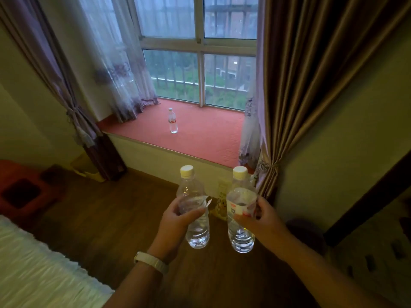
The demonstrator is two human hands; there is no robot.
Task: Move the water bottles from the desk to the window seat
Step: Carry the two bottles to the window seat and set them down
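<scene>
The left hand [175, 221] is curled around the middle of the left bottle [196, 232], thumb across the front, and holds it upright above the wooden floor [106, 207]. The right hand [264, 221] grips the right bottle [240, 234] the same way, fingers wrapped round its label. The two bottles are side by side and apart, both clear, partly filled with water and closed with pale yellowish caps. A light wristband [151, 262] sits on the left wrist.

The right bottle's label is white with a red patch and a dark block; its writing is too blurred to read. The left bottle's wrap looks clear and loose at one edge, with no legible print. Between the bottles a yellowish packet [222, 192] leans by the wall, mostly hidden behind them.

Farther off, a third bottle [172, 121] stands upright on the red window seat [211, 138], near its middle; its label is red and white, too small to read. Behind it is the window [200, 43], with a sheer curtain [115, 63] on the left and a heavy brown curtain [300, 85] tied back on the right. A bed [33, 263] is cut off at lower left, and a red object [22, 192] on the floor is too blurred to identify
</scene>
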